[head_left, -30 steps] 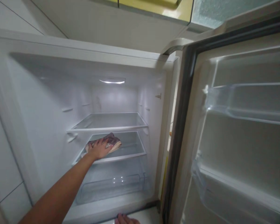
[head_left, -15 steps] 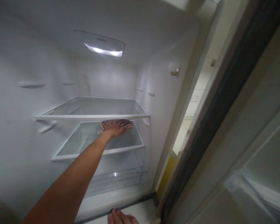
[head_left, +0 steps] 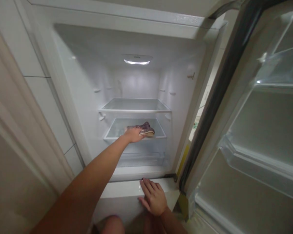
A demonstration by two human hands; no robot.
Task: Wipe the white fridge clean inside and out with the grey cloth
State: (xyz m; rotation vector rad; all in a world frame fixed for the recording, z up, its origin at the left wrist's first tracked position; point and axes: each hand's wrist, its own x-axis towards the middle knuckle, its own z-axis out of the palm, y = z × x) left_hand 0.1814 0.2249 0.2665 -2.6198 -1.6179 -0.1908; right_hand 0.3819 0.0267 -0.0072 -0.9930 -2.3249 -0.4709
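Cloth [head_left: 148, 130] of mottled purple-brown fabric, cream along its edge and folded into a soft pad, is lying on the lower clear shelf with a white rim [head_left: 160, 131], just below the centre of the frame. The person's left hand [head_left: 134, 134], its forearm rising from the lower left, is clasping the cloth from above at its left part; blur is obscuring the exact set of the fingertips. The right hand [head_left: 155, 196] is resting palm down on a glossy white ledge [head_left: 119, 190] at lower centre, its fingers extending close together and its thumb standing apart. Above the cloth, a second clear shelf with a white rim [head_left: 136, 104] is spanning the white interior; beneath, a clear plastic drawer [head_left: 139, 159] is sitting. A white ceiling lamp [head_left: 137, 60] is glowing at upper centre. The pale refrigerator door [head_left: 273, 120], with a dark grey gasket [head_left: 218, 100], is standing open along the right side, bearing transparent bins [head_left: 261, 167].
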